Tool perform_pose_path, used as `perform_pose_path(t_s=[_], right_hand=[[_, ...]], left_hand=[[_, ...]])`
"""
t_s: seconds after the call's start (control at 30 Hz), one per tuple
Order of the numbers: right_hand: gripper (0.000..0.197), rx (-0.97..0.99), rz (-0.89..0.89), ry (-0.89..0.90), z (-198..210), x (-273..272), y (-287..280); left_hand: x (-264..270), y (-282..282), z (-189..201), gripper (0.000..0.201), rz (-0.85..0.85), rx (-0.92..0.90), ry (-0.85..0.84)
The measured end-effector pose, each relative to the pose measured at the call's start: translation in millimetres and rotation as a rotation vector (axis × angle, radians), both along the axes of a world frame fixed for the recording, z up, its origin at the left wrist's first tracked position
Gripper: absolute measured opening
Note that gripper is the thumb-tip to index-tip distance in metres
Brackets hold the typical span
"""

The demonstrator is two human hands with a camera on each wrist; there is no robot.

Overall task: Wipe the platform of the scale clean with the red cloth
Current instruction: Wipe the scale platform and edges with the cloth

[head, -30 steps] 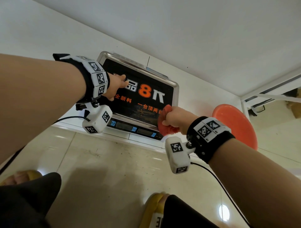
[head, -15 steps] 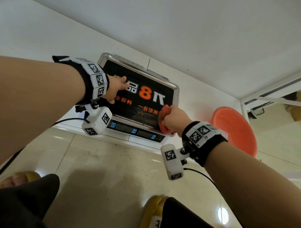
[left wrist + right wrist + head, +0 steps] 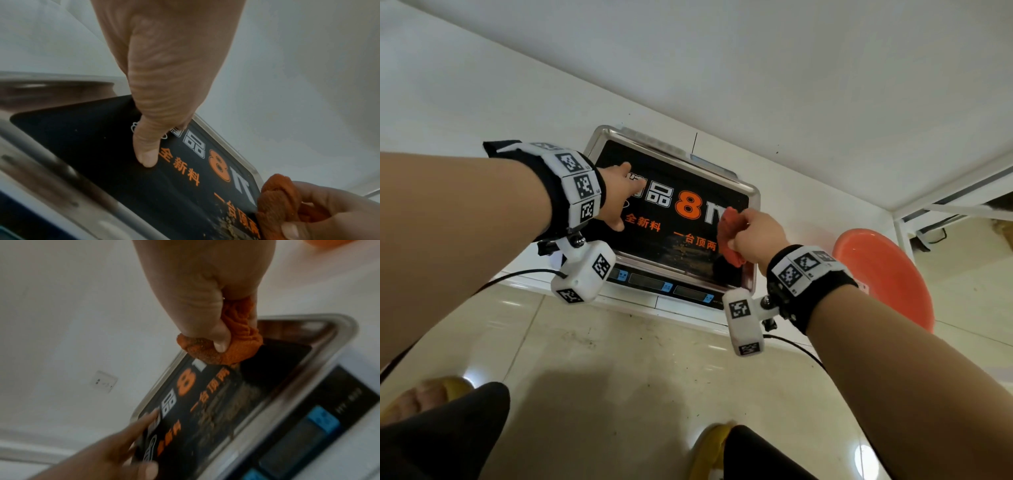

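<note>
The scale [image 3: 674, 219] sits on a low white ledge, its steel-rimmed platform [image 3: 123, 178] black with orange and white lettering. Brown grit lies on the platform's near right part [image 3: 236, 402]. My right hand [image 3: 753, 236] grips a bunched red cloth [image 3: 729, 236] and presses it on the platform's right side; the cloth [image 3: 222, 350] shows under my thumb in the right wrist view. My left hand [image 3: 619, 198] rests flat with straight fingers on the platform's left side, thumb [image 3: 147, 152] pressing down.
An orange basin [image 3: 883, 274] stands on the floor right of the scale. The scale's display panel with blue keys [image 3: 664, 286] faces me. White wall rises behind. My feet in yellow slippers [image 3: 424, 394] stand on the glossy tiled floor.
My right hand has moved the red cloth up and away along the platform's right side, from its near edge toward the middle. The left hand has stayed in place.
</note>
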State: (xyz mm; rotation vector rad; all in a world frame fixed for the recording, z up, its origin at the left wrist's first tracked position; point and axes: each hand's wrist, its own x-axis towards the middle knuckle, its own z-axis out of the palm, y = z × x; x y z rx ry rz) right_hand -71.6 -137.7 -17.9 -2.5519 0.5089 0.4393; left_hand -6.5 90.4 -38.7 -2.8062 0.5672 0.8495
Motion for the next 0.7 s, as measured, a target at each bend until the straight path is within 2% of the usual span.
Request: perform_pose_path(t_s=[0.1,0.2,0.3,0.47,0.5,0.6,0.7], right_hand=[[0.029,0.091,0.055,0.102,-5,-2,10],[0.03,0.186,0.004,0.106,3,10,1],[0.035,0.132,-0.038,0.033,10,28,-15],[0.034,-0.027,0.035,0.027,-1,34,-15],[0.033,-0.009,0.063,0.048,-2,30,-8],[0.036,0.214,0.085,0.158,-1,21,3],[0.038,0.233,0.062,0.102,6,24,-4]], left_hand=[[0,0,0,0.096,0.006,-0.005,-0.009],[-1,-1,-2,0.097,0.007,0.0,-0.014],[-1,0,-1,0.098,0.016,0.007,-0.014],[-1,0,-1,0.099,0.016,0.0,0.003],[-1,0,0,0.099,0.016,0.0,0.006],[-1,0,0,0.098,0.015,0.001,0.011],[-2,1,0,0.098,0.015,0.001,0.007]])
